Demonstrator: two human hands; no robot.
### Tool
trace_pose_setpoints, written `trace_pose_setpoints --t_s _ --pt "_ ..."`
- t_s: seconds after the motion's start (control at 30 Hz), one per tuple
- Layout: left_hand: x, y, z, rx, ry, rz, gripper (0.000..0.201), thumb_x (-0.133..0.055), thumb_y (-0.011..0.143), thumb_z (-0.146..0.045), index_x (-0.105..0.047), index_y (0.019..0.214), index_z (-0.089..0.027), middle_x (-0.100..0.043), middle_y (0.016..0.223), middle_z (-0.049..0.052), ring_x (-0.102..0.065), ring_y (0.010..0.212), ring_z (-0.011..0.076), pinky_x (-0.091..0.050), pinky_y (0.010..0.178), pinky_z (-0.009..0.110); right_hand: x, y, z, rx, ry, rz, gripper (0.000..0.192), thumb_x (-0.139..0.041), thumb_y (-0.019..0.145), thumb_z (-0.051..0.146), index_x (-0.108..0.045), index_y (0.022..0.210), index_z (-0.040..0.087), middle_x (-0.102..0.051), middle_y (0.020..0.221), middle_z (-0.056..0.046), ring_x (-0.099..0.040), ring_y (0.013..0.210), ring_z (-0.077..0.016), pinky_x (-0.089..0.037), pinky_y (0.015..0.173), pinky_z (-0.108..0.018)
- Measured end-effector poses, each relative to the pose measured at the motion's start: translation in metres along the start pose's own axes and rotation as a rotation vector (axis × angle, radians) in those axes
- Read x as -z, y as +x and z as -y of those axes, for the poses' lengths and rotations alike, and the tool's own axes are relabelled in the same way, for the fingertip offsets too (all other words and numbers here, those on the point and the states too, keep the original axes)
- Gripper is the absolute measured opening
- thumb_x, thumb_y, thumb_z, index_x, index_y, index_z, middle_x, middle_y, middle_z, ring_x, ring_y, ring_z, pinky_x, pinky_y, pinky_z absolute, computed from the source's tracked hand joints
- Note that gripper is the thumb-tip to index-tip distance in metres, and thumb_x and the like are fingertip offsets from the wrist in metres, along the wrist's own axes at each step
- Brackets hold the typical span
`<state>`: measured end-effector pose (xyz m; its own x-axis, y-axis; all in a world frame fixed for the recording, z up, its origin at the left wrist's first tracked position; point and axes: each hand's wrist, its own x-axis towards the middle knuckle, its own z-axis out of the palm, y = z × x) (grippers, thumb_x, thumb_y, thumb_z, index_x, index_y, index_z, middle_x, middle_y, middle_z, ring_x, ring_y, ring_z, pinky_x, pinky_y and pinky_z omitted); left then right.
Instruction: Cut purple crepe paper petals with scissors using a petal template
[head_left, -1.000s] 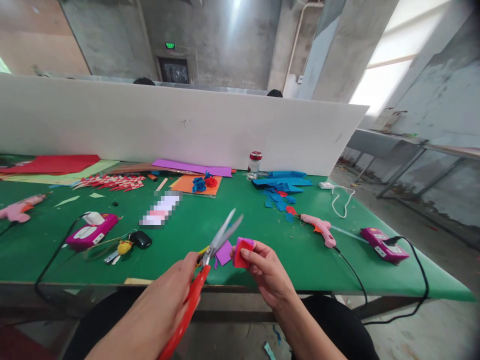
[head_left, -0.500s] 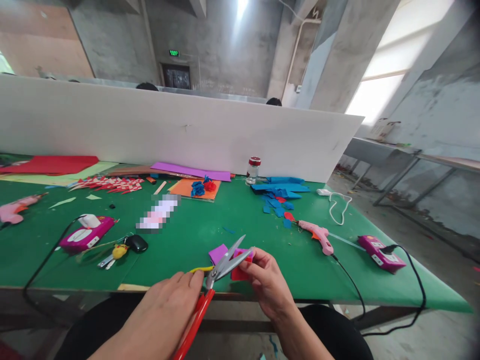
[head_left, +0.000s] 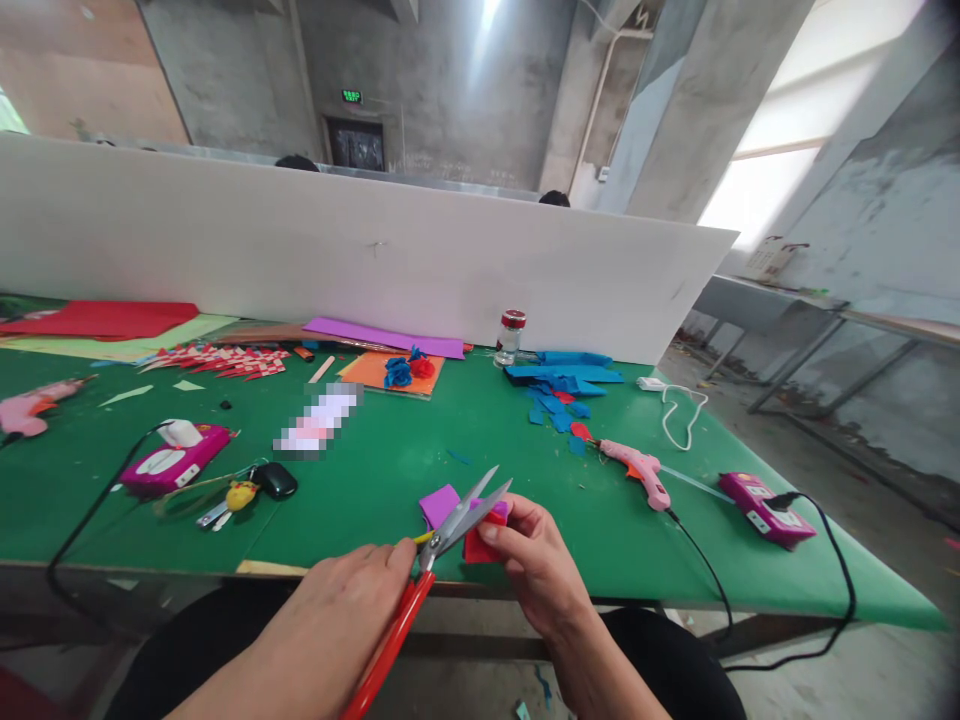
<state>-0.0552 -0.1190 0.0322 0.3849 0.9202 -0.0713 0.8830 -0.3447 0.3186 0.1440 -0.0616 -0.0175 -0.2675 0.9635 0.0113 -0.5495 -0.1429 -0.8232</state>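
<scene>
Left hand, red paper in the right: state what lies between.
In the head view, the scissors, gripped by the left hand, their parted blades overlapping the red paper in the picture. A purple piece lies on the table just beyond.

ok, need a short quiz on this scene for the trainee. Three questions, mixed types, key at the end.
1. Multiple choice. What does the person's left hand hold?
A. A pink hot-glue gun
B. Red-handled scissors
C. A red-lidded glass jar

2. True or false: the scissors in that hand are fully closed.

3. Fill in the colour: the right hand pinches red and ____ paper.

Key:
1. B.
2. False; a gap shows between the blade tips.
3. Purple.
</scene>
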Motion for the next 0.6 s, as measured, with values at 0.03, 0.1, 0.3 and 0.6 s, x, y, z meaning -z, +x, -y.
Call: trace_pose_setpoints --t_s 0.03,0.1,0.3,0.6 --pt "0.0 0.0 0.0 -0.002 0.006 0.0 0.034 -0.054 0.072 -0.015 -0.057 0.105 -0.021 -0.068 0.093 0.008 -0.066 0.085 0.0251 -0.047 0.078 0.032 0.0 0.0 0.0 0.0 0.0 0.0 0.019 -0.085 0.06 0.027 -0.072 0.07 0.017 -0.07 0.066 -0.001 -0.061 0.057 -0.0116 -0.053 0.059 -0.023" --pt "0.0 0.0 0.0 -0.001 0.023 0.005 0.033 -0.054 0.073 -0.015 -0.057 0.105 -0.021 -0.068 0.093 0.008 -0.066 0.084 0.0249 -0.047 0.077 0.032 -0.001 0.0 0.0 -0.002 0.003 -0.005 0.02 -0.086 0.059 0.027 -0.072 0.069 0.017 -0.07 0.066 -0.001 -0.061 0.057 -0.0113 -0.053 0.059 -0.023" --pt "-0.005 0.0 0.005 0.003 0.074 0.031 0.032 -0.053 0.074 -0.013 -0.056 0.105 -0.021 -0.068 0.09 0.007 -0.065 0.081 0.0244 -0.047 0.075 0.032 -0.002 0.0 0.003 -0.022 0.004 -0.005 0.022 -0.086 0.056 0.027 -0.07 0.065 0.016 -0.068 0.061 0.0 -0.058 0.052 -0.0099 -0.05 0.054 -0.021" --pt "0.005 -0.012 0.008 0.022 0.059 0.116 0.024 -0.048 0.074 -0.013 -0.056 0.095 -0.022 -0.069 0.081 0.004 -0.064 0.069 0.023 -0.043 0.063 0.031 0.009 0.002 0.008 -0.079 -0.052 0.1 0.024 -0.086 0.054 0.024 -0.064 0.058 0.016 -0.058 0.054 0.004 -0.044 0.048 -0.0057 -0.038 0.049 -0.017"
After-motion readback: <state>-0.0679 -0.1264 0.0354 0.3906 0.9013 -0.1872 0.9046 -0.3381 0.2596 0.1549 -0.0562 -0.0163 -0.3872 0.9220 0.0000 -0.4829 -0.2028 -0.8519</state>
